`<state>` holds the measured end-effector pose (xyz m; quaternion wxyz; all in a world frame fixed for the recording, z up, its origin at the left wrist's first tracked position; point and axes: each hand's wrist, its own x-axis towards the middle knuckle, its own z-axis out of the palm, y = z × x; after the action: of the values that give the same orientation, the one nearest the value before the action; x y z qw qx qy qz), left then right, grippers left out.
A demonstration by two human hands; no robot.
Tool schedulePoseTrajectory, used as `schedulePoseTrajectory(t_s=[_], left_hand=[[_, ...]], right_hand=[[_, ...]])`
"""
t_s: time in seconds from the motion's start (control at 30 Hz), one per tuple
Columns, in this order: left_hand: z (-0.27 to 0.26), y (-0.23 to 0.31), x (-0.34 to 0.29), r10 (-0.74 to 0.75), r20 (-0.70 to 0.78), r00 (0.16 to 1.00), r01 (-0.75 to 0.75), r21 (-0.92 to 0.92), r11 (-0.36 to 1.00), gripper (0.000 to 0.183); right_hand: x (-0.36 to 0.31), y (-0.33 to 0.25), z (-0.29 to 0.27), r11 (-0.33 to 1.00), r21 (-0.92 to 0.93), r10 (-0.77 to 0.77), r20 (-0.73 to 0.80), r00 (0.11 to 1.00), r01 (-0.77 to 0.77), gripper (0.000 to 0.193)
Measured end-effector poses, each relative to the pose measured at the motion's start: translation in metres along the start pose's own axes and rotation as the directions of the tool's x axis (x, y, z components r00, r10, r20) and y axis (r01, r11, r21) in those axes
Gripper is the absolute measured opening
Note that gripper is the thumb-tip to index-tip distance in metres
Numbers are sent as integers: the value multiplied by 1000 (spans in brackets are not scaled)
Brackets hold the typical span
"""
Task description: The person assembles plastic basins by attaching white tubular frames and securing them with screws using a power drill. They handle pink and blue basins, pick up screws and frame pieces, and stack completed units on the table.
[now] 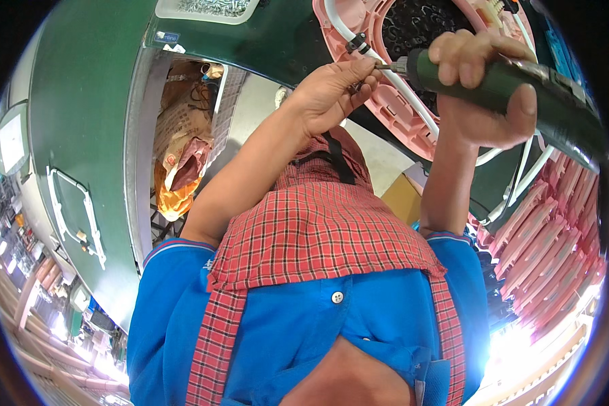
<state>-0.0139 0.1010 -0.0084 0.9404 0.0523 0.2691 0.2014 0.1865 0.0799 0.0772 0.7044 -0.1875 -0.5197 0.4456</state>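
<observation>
My right hand point(484, 84) is wrapped around a dark green power screwdriver point(494, 84), held nearly level with its bit toward the left. At the bit's tip, my left hand point(338, 91) pinches thumb and forefinger together. Whatever lies between these fingertips is too small to name, and small dark bits show among the curled fingers. Beneath the tool and both hands is a pink plastic ring-shaped frame point(399, 118) with a white tube point(413, 98) running across it. A black clip point(358, 43) sits on the tube. Dark material fills the frame's opening.
A white tray point(240, 18) of small metal screws stands on the green worktop point(277, 44). Another bent white tube point(91, 216) lies on the green surface at left. Bags point(179, 176) sit on a shelf below. Stacked pink parts point(545, 237) crowd the right side.
</observation>
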Motion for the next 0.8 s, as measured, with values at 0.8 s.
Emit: schedulePoseTrajectory(t_s=[0.8], left_hand=[[-13, -29, 19, 813, 321, 486, -284, 938, -200, 22]], right_hand=[[8, 27, 32, 938, -305, 125, -147, 981, -165, 53]])
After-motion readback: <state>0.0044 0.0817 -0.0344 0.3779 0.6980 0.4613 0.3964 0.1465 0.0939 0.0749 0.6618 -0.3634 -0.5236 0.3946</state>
